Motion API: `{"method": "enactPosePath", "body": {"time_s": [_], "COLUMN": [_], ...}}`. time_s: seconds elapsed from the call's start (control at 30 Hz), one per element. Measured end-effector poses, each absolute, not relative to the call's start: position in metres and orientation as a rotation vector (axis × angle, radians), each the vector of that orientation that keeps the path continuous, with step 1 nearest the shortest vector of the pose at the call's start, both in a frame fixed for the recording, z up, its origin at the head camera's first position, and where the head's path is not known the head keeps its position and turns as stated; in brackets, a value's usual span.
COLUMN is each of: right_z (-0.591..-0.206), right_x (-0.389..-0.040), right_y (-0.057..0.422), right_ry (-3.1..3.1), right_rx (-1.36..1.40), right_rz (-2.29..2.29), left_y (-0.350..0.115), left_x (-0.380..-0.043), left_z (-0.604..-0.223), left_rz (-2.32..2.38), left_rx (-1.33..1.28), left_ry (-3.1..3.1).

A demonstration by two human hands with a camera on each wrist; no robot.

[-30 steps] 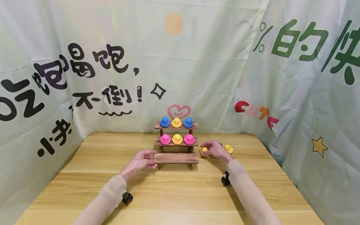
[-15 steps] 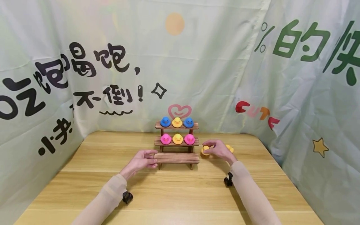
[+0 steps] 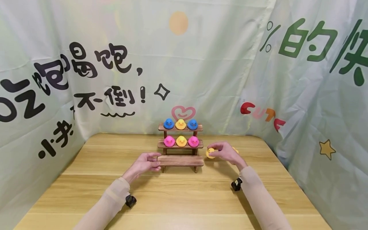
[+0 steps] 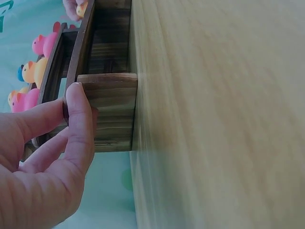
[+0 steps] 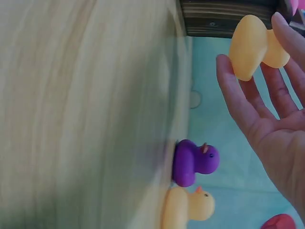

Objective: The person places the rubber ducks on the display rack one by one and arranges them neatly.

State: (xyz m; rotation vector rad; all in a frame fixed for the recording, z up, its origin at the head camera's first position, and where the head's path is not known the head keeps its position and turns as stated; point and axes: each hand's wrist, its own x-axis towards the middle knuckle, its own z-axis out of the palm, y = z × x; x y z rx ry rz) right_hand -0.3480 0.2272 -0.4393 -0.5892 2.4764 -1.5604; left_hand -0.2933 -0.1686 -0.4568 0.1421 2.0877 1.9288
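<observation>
A three-step wooden display stand [image 3: 180, 160] stands on the table. My left hand [image 3: 144, 163] pinches the left end of its lowest shelf, thumb [image 4: 78, 112] in front and fingers behind. Just right of the stand, my right hand [image 3: 227, 152] holds a yellow rubber duck [image 3: 210, 153] between thumb and fingertips. In the right wrist view this duck [image 5: 249, 47] is tilted and raised off the tabletop. Blue ducks flank a yellow duck [image 3: 180, 124] on the top shelf; pink ducks flank another yellow duck [image 3: 181, 141] on the middle one. The lowest shelf is bare.
In the right wrist view a purple duck [image 5: 185, 162] and another yellow duck [image 5: 177, 210] sit on the table beyond the right hand. That hand mostly hides them in the head view. A printed cloth backdrop [image 3: 212, 76] surrounds the wooden table [image 3: 172, 198].
My right hand has shifted slightly right with the yellow duck, and now covers more of the duck behind it. My left hand keeps its hold on the shelf end.
</observation>
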Motion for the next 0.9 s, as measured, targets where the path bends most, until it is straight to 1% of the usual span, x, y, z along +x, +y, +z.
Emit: {"method": "enactPosePath", "body": {"time_s": [0.17,0.43,0.7,0.9], "right_z": [-0.432,-0.429,-0.432,-0.432], "right_x": [-0.339,-0.331,-0.324,-0.321], "right_y": [0.221,0.215,0.205,0.199], "right_ry": [2.474,2.44,2.416,2.445], "right_rx": [-0.636,-0.751,-0.77,-0.706], "right_rz": [-1.537,-1.497,-1.479,-1.498], "left_y": [-0.17,-0.168,-0.168,-0.168], "left_x": [-0.293,-0.291,-0.293,-0.294], "left_z": [-0.456,-0.454,-0.456,-0.456], "left_rz": [1.912,1.924,1.928,1.925], "left_rx": [0.141,0.141,0.106,0.08], "left_ry": [2.093,2.083,2.077,2.082]}}
